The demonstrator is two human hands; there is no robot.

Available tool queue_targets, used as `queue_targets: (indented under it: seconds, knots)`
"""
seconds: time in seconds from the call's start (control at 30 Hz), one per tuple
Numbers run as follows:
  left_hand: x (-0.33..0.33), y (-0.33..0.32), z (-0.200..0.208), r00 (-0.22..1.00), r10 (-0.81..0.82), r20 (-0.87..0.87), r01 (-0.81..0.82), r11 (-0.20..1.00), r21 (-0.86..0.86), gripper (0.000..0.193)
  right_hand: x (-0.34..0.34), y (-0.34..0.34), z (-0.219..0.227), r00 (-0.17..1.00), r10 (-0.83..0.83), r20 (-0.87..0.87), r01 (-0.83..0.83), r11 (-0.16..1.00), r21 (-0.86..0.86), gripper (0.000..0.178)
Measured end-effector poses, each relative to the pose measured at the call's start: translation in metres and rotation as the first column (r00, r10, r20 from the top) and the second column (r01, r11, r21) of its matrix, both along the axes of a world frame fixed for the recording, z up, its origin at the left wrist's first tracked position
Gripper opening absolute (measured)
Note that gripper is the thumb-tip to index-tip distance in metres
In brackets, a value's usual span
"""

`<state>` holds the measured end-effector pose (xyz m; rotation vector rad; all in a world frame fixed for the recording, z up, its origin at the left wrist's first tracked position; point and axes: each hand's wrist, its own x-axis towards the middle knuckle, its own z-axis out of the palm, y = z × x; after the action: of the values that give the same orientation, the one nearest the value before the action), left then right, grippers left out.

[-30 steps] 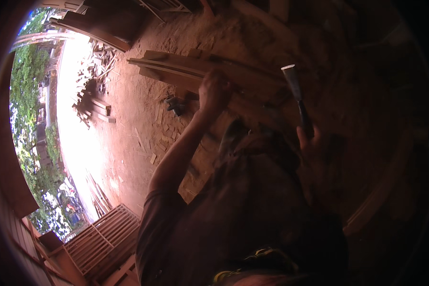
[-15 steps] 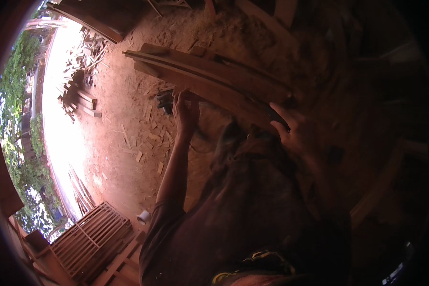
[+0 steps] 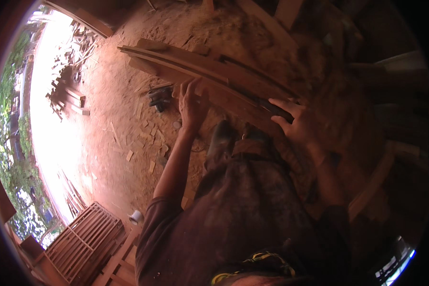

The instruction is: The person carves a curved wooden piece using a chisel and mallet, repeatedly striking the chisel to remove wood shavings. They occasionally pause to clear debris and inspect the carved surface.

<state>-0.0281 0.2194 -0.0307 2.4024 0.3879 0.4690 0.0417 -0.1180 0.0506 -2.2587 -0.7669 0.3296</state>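
A long reddish-brown wooden board (image 3: 224, 94) lies slantwise across a work surface in front of me, with a narrow wood strip (image 3: 171, 62) running along it. My left hand (image 3: 193, 106) is at the board's near edge, fingers spread and stretched toward the strip; whether they press on the wood is hard to see. My right hand (image 3: 298, 121) is closed around a dark, slim tool (image 3: 274, 109) at the strip's right end. Its kind is not clear, since the fingers cover part of it and the light is dim.
On the dusty ground below lies a black power tool (image 3: 160, 97) among scattered offcuts (image 3: 148, 136). A wood scrap pile (image 3: 69, 90) is at the bright left side. A slatted wooden frame (image 3: 83, 240) and a white cup-like object (image 3: 136, 218) are at lower left. Timbers (image 3: 372, 186) stand at right.
My left hand has shifted slightly right along the board, its fingers spreading more. My right hand still grips the dark tool near the same spot. The whole view has swung a little.
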Motion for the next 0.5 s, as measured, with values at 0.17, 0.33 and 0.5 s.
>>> queue_targets:
  seconds: [0.17, 0.33, 0.5]
  knots:
    - [0.007, 0.012, -0.002, 0.998, -0.052, 0.033, 0.046, 0.989, 0.141, 0.033, 0.001, -0.002, -0.008, 0.998, 0.006, -0.064, 0.001, 0.995, 0.098, 0.050]
    - [0.008, 0.021, -0.001, 0.996, -0.066, 0.056, 0.064, 0.997, 0.046, 0.032, 0.009, -0.004, 0.006, 0.968, 0.138, 0.209, -0.101, 0.979, -0.177, 0.049]
    - [0.012, 0.020, 0.004, 0.998, -0.067, -0.014, 0.067, 0.998, 0.014, 0.035, 0.004, 0.008, 0.020, 0.896, 0.223, 0.383, -0.086, 0.935, -0.343, 0.056]
